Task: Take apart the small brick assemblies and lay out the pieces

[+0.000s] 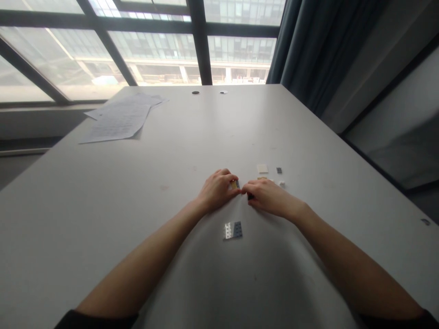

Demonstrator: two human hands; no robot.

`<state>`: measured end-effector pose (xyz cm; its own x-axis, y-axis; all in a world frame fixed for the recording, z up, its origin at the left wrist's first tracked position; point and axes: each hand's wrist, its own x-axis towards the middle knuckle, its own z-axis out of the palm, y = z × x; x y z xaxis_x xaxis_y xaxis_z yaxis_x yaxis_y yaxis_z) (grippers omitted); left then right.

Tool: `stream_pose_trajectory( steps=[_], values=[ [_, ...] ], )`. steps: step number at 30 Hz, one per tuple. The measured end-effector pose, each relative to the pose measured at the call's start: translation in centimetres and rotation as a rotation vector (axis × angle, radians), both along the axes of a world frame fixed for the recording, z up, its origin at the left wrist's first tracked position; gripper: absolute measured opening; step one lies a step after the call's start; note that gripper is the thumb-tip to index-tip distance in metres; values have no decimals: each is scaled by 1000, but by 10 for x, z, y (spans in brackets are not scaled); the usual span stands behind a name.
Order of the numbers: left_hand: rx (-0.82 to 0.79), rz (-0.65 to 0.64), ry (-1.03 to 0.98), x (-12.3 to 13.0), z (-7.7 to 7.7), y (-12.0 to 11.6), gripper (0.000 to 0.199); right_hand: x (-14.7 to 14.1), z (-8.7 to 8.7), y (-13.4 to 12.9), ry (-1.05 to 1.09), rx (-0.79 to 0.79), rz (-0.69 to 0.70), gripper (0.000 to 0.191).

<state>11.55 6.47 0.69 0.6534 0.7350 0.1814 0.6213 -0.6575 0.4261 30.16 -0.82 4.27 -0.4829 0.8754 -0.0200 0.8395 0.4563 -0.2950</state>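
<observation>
My left hand (219, 188) is closed on a small yellow and grey building brick (235, 184), pinched between thumb and fingers. Just to its right, my right hand (269, 194) has its fingers curled around a small dark brick (250, 196), mostly hidden by the fingers. The fingertips of both hands nearly meet. Nearer to me, between my forearms, a grey studded plate (232, 230) lies flat on the table, bright with glare on its left half. Part of a tan piece (261, 178) peeks out behind my right hand.
Beyond my right hand lie a cream flat tile (262, 168), a small grey studded piece (279, 170) and a small white piece (281, 184). Paper sheets (120, 119) rest at the far left of the white table (192, 132). Windows and a dark curtain (308, 45) border it.
</observation>
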Motion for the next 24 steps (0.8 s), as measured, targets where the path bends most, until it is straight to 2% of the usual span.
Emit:
stream_pose_trajectory(
  steps=[10, 14, 18, 24],
  values=[
    [-14, -28, -45, 22, -3, 2, 25, 5, 4, 3, -63, 13, 9, 13],
    [-31, -6, -80, 17, -1, -1, 37, 2, 8, 0, -95, 44, -17, 10],
    [-77, 16, -151, -7, 4, -18, 39, 0, 14, -4, -14, 75, -1, 11],
    [-10, -250, -32, -67, 3, -71, 55, 0, 23, -17, 160, 71, -36, 10]
  ],
)
